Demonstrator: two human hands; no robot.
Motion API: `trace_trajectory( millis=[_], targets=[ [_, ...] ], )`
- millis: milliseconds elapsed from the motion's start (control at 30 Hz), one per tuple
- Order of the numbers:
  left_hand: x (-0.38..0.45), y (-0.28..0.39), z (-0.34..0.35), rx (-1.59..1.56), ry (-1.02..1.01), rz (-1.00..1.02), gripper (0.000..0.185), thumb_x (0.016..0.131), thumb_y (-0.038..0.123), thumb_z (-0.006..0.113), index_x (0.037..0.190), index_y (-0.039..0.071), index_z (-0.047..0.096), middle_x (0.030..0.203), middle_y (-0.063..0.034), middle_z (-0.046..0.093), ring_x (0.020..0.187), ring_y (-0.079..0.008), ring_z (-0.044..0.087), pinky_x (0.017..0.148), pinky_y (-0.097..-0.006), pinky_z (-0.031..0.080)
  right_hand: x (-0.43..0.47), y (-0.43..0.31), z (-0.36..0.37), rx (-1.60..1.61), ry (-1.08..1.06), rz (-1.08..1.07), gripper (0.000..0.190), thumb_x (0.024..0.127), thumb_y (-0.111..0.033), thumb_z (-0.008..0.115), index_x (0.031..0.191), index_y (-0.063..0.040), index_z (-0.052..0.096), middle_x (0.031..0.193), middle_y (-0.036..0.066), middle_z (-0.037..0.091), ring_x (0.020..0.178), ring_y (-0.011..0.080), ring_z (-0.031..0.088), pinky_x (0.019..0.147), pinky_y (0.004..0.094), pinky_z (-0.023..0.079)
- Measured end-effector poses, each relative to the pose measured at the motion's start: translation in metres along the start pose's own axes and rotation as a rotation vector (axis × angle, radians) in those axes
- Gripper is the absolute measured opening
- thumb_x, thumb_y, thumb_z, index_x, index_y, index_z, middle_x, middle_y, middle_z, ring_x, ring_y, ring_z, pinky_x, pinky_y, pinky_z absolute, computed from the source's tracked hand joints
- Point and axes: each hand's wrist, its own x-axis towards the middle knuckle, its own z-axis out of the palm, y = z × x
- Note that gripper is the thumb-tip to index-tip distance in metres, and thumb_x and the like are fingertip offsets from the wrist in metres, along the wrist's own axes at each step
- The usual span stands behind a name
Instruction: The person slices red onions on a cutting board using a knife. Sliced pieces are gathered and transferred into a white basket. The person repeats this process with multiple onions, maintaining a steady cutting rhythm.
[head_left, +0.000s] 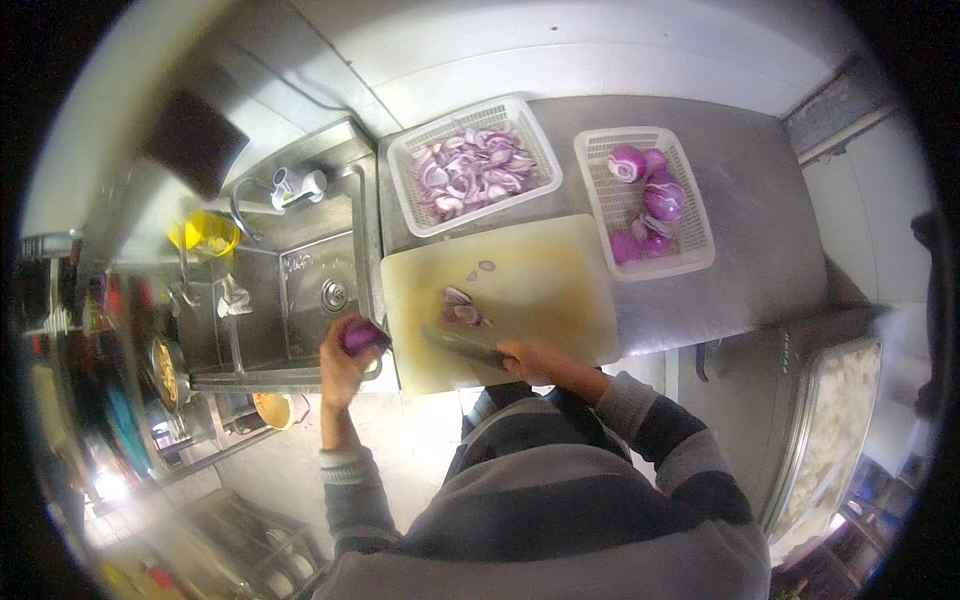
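Note:
In my left hand (341, 371) is a red onion (363, 339), held at the sink's near right edge, left of the cutting board. My right hand (536, 361) grips a knife (469, 346) by its handle, with the blurred blade pointing left over the board's front part. The pale, stained cutting board (540, 277) carries a small heap of cut onion pieces (463, 309) and two loose bits behind it. Behind the board stands a white plastic basket (553, 169) of sliced red onion (476, 169). Another white basket (705, 244), to the right, holds several peeled onions (664, 196).
To the left is a stainless steel sink (307, 300) with a drain (334, 294) and a curved faucet (238, 206). A white cup-like container (298, 187) sits at its back rim. Farther left are a yellow container (204, 232) and a pan of food (166, 371).

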Motion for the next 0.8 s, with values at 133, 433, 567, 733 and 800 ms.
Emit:
trace_trajectory(
  millis=[133,433,567,733,800],
  targets=[
    [-0.016,-0.043,0.03,0.014,-0.044,0.051,0.049,0.068,0.0,0.073,0.113,-0.001,0.055,0.097,-0.014,0.066,0.088,-0.0218,0.065,0.079,-0.0325,0.053,0.027,0.003,0.008,0.06,0.221,-0.057,0.021,0.087,-0.019,0.055,0.101,-0.005,0.057,0.087,0.022,0.061,0.08,0.0403,0.06,0.069,0.0471,0.044],
    [-0.001,-0.077,0.132,0.48,0.064,0.877,0.048,0.062,0.004,0.072,0.107,0.007,0.057,0.122,-0.0147,0.054,0.116,-0.0392,0.048,0.096,-0.0495,0.04,-0.01,-0.006,-0.007,-0.202,0.394,0.213,0.016,0.088,-0.015,0.051,0.095,-0.002,0.057,0.082,0.021,0.06,0.078,0.0409,0.059,0.068,0.0475,0.044],
    [-0.027,-0.083,0.135,0.263,-0.029,0.681,0.042,0.069,0.009,0.071,0.108,0.008,0.058,0.124,-0.0185,0.051,0.115,-0.0406,0.048,0.095,-0.05,0.04,-0.016,-0.018,0.006,-0.297,0.303,0.216,0.019,0.09,-0.019,0.049,0.092,-0.002,0.058,0.083,0.023,0.062,0.081,0.0424,0.06,0.069,0.0519,0.044],
    [-0.027,-0.065,0.146,0.317,0.05,0.35,0.046,0.072,0.01,0.07,0.115,0.01,0.055,0.118,-0.0194,0.049,0.108,-0.0387,0.048,0.092,-0.0466,0.041,-0.01,-0.024,0.009,-0.333,0.219,0.258,0.025,0.092,-0.024,0.047,0.092,-0.003,0.059,0.083,0.026,0.063,0.08,0.0445,0.061,0.071,0.0557,0.044],
    [-0.026,-0.057,0.148,0.308,0.074,0.312,0.045,0.074,0.011,0.07,0.116,0.011,0.055,0.115,-0.0193,0.049,0.105,-0.0383,0.047,0.089,-0.0469,0.042,-0.009,-0.025,0.006,-0.363,0.17,0.272,0.024,0.092,-0.023,0.047,0.093,-0.003,0.06,0.083,0.026,0.063,0.079,0.0448,0.061,0.071,0.0557,0.045]
  ],
)
